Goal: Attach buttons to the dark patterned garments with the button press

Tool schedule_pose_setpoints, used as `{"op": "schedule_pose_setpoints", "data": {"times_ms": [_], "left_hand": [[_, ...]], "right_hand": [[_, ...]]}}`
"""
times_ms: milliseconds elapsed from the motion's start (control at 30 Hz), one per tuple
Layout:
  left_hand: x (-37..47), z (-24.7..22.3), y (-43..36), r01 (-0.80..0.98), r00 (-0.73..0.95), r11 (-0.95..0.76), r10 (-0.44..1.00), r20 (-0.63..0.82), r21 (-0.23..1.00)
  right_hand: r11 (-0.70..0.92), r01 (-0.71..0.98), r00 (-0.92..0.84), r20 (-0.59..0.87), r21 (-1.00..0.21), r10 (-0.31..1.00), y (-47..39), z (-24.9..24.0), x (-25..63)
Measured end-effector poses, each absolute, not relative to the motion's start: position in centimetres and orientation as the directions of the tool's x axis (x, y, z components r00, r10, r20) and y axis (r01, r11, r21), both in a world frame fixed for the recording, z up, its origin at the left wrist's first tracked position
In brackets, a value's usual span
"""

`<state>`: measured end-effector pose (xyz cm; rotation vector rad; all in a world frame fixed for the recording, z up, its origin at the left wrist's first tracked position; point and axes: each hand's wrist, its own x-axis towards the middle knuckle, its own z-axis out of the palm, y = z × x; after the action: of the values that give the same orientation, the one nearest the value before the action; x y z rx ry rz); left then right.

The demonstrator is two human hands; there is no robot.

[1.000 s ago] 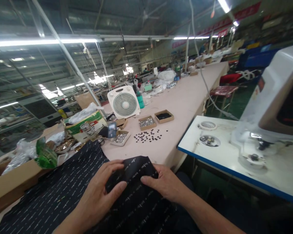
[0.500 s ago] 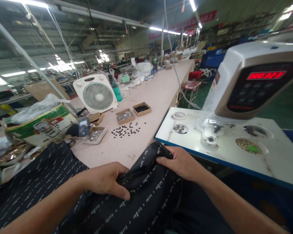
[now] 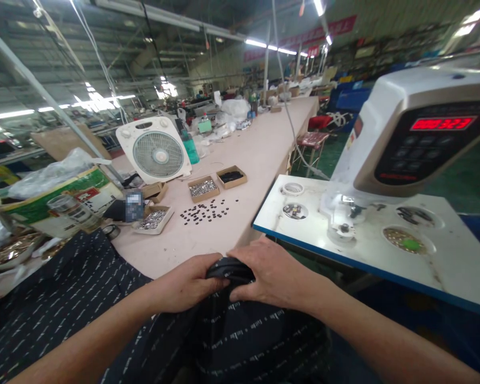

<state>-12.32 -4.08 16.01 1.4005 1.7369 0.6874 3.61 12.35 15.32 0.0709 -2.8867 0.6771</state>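
Dark fabric with rows of small white lettering (image 3: 260, 336) hangs gathered in front of me, bunched into a fold at its top. My left hand (image 3: 186, 282) is closed on the left side of that fold, thumb toward me. From the right, my right hand (image 3: 274, 274) grips the same fold, fingers over the top and thumb below. Both hands are close together just off the table's near edge. More of the same patterned fabric spreads over the table at the left. Whether it is one piece with the held part I cannot tell.
A press machine (image 3: 416, 138) with a red display stands on a white worktop (image 3: 368, 266) at right. On the pink table (image 3: 260, 160) are a box fan (image 3: 156, 152), small black pieces (image 3: 204, 213), a cardboard box of metal parts (image 3: 203, 188) and a box of black parts (image 3: 232, 177).
My right hand has moved left and slightly down, close to my left hand. The fabric stretched between them is now bunched into a compact fold.
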Motion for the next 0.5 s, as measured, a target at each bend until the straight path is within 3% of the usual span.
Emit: {"op": "schedule_pose_setpoints", "data": {"times_ms": [67, 167, 300, 500], "left_hand": [[-12.1, 15.5, -3.9, 0.582, -0.107, 0.263, 0.963, -0.248, 0.769], [-12.0, 14.9, -3.6, 0.552, -0.086, 0.275, 0.958, -0.274, 0.788], [-12.1, 14.9, -3.1, 0.430, 0.043, 0.333, 0.921, -0.387, 0.839], [-12.6, 14.5, -2.7, 0.483, 0.043, 0.391, 0.883, -0.467, 0.783]], "right_hand": [[0.834, -0.041, -0.997, 0.080, -0.550, 0.004, 12.7, 14.2, 3.5], [0.781, -0.001, -0.997, 0.057, -0.624, 0.044, 13.0, 13.7, 3.8], [0.764, 0.026, -0.999, 0.001, -0.645, 0.034, 13.2, 14.7, 4.0], [0.778, 0.025, -0.995, -0.093, -0.627, -0.042, 14.2, 16.0, 3.5]]}}
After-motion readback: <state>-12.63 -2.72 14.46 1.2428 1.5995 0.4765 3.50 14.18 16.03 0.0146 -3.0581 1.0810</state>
